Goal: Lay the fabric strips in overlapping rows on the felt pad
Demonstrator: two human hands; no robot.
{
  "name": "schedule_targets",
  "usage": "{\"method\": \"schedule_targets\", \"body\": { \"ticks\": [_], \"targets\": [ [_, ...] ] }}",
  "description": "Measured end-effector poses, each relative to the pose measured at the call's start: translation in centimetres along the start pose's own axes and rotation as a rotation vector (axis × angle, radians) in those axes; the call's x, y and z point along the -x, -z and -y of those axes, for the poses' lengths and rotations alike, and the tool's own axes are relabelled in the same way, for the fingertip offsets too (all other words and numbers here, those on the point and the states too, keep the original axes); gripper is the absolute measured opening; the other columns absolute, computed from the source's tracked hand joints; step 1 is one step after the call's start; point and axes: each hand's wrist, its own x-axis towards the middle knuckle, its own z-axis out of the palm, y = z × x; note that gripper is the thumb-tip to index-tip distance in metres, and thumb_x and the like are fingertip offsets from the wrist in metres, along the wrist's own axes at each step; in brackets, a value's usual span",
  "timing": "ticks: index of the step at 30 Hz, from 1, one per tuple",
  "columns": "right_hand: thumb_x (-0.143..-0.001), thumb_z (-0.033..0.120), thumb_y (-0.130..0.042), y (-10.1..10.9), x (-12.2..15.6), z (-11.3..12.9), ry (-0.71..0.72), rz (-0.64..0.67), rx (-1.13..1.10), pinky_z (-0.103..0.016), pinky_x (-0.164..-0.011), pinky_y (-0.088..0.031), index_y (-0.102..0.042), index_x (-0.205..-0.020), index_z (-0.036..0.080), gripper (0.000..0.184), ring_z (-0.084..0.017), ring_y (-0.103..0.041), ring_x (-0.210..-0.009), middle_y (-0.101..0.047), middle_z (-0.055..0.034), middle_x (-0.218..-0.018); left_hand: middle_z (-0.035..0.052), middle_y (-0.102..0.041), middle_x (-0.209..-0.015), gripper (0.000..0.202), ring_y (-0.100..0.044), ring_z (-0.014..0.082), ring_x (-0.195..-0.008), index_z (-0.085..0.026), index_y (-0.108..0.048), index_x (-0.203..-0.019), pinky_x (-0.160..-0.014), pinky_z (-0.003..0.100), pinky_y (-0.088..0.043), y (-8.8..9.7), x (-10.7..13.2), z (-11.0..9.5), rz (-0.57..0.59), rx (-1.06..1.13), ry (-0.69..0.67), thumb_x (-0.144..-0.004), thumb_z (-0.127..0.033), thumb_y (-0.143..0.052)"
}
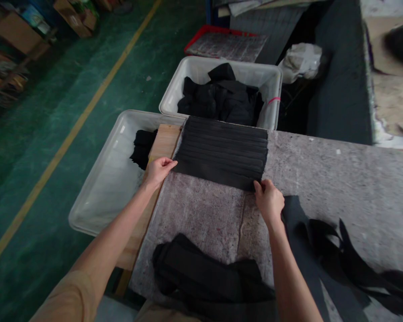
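Observation:
A row of overlapping black fabric strips [223,143] lies flat on the grey speckled tabletop [204,203], each strip's edge showing as a ridge. The nearest black strip [218,175] runs between my two hands. My left hand [160,170] pinches its left end, thumb against fingers. At the opposite end, my right hand [269,200] is closed on the right corner, with the thumb on top. Closer to my body lies a folded heap of black fabric [201,273]. Loose black strips [322,250] curl on the table right of my right forearm.
Behind the table stands a white plastic tub [169,91] holding black fabric pieces. Another white tub [102,183] sits at the left, beside a wooden board [168,138] along the table edge. A red crate [201,33] is farther back. Boxes [20,33] stand across the green floor.

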Motion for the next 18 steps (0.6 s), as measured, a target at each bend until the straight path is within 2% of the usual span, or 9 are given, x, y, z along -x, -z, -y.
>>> {"method": "schedule_targets", "body": {
  "ticks": [9, 14, 18],
  "targets": [
    [-0.097, 0.044, -0.043, -0.09, -0.14, 0.04, -0.009, 0.019, 0.05, -0.026, -0.055, -0.022, -0.064, -0.098, 0.019, 0.033, -0.02, -0.061, -0.071, -0.068, -0.0068, -0.077, -0.0019, -0.057, -0.057, 0.03, -0.048, 0.0109, -0.054, -0.016, -0.063, -0.07, -0.052, 0.022, -0.035, -0.09, -0.17, 0.5, -0.012, -0.062, -0.038, -0.068, -0.046, -0.07],
    [-0.097, 0.043, -0.043, -0.24, -0.26, 0.01, -0.018, 0.026, 0.034, -0.026, -0.057, -0.026, -0.063, -0.099, 0.021, 0.03, -0.02, -0.061, -0.071, -0.068, -0.0049, -0.074, -0.001, -0.06, -0.061, 0.03, -0.05, 0.0115, -0.057, -0.016, -0.064, -0.07, -0.055, 0.022, -0.037, -0.1, -0.22, 0.75, -0.031, -0.091, -0.062, -0.07, -0.046, -0.069],
    [-0.096, 0.044, -0.043, -0.17, -0.11, 0.29, -0.025, 0.017, 0.051, -0.027, -0.058, -0.028, -0.064, -0.099, 0.02, 0.032, -0.021, -0.061, -0.07, -0.067, -0.0066, -0.075, 0.0001, -0.062, -0.065, 0.031, -0.054, 0.0123, -0.061, -0.016, -0.065, -0.072, -0.059, 0.022, -0.039, -0.09, -0.25, 0.91, -0.034, -0.095, -0.066, -0.069, -0.047, -0.07]
  ]
}}
